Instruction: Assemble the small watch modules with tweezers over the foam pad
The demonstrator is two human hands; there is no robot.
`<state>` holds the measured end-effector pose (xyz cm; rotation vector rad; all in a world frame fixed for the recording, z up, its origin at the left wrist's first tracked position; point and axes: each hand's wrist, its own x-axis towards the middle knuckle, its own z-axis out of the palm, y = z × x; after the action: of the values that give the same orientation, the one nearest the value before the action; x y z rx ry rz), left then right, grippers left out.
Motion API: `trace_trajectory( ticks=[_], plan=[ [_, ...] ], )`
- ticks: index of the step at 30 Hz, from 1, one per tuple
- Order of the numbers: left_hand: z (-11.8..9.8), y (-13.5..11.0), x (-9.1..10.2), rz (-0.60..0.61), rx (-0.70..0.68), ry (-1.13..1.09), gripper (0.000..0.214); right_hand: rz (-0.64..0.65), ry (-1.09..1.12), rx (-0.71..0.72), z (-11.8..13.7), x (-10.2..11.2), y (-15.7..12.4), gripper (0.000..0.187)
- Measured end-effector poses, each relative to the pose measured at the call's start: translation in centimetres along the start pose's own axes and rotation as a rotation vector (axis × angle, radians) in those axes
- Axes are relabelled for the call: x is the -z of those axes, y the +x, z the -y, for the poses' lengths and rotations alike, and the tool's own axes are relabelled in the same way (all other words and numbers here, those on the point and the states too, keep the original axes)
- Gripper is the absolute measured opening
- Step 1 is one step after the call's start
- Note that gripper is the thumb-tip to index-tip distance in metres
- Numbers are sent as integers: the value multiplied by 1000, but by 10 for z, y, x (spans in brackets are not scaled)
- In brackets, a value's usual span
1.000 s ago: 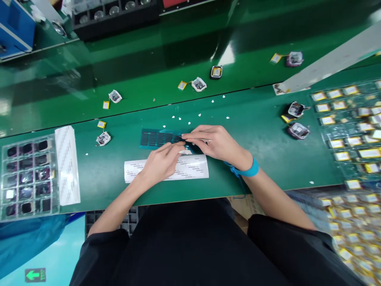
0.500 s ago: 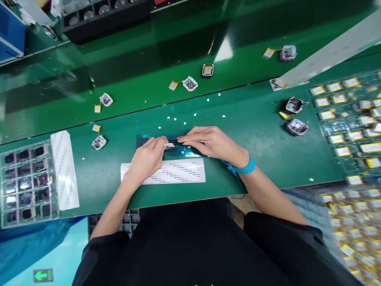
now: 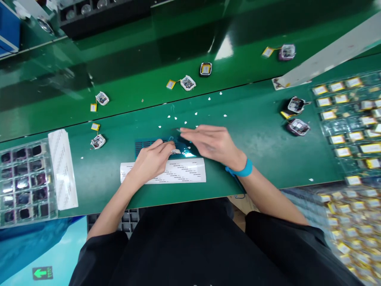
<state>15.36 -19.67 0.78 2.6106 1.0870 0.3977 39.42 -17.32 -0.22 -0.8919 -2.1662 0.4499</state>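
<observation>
since half a second ago, the right hand (image 3: 213,143) has lifted toward the far side of the bench, and the left hand (image 3: 153,159) has slid a little rightward along the blue film (image 3: 142,147). the left hand rests on this film, its fingers bent and close together; a small whitish piece (image 3: 176,151) shows at its fingertips, though i cannot tell whether they pinch it or only touch it. the right hand is blurred, fingers gathered toward one point past the film's far edge, with a thin dark sliver at the tip; i cannot tell what it is or how firmly it is held. a blue wristband (image 3: 245,168) circles the right wrist.

the film lies flat between the two hands and partly under them, dark strips in rows at its left end. just on the near side of it is a printed white sheet (image 3: 184,172), partly beneath the left hand. small white specks (image 3: 175,118) dot the green workbench (image 3: 256,159) beyond the film.

farther left, an open white housing (image 3: 98,141) lies near a yellow-edged battery cell (image 3: 95,126); then a long white strip sheet (image 3: 63,171) beside a clear compartment tray (image 3: 53,210) of dark square pieces. well to the right, a dark-sided open housing (image 3: 296,105) sits close to a purple-edged one (image 3: 298,127), and past them spreads a clear tray (image 3: 329,127) of battery cells.
</observation>
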Motion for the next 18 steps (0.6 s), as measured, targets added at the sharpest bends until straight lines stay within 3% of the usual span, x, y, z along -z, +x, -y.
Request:
trace_trajectory(
  ticks=[3,5,7,9,13,16,18],
  plan=[
    [-2,-2,2,-40,-37,-158,23,-165,8,-35,2,7,3,29],
    [-5,-2,7,-175,16,-435,18,-198,1,-20,4,8,4,32],
    [-7,-1,13,-365,215,-816,15,-231,-35,23,7,6,4,39],
    [-5,1,17,-477,460,-1153,14,-279,-67,85,12,4,2,51],
    [2,6,14,-386,691,-1474,10,-227,-100,153,26,4,-3,69],
    [-1,7,5,-321,735,-1497,13,-80,-118,173,33,6,-5,58],
    [-4,7,1,-389,753,-1425,17,-21,-167,224,34,5,-5,46]
  ],
)
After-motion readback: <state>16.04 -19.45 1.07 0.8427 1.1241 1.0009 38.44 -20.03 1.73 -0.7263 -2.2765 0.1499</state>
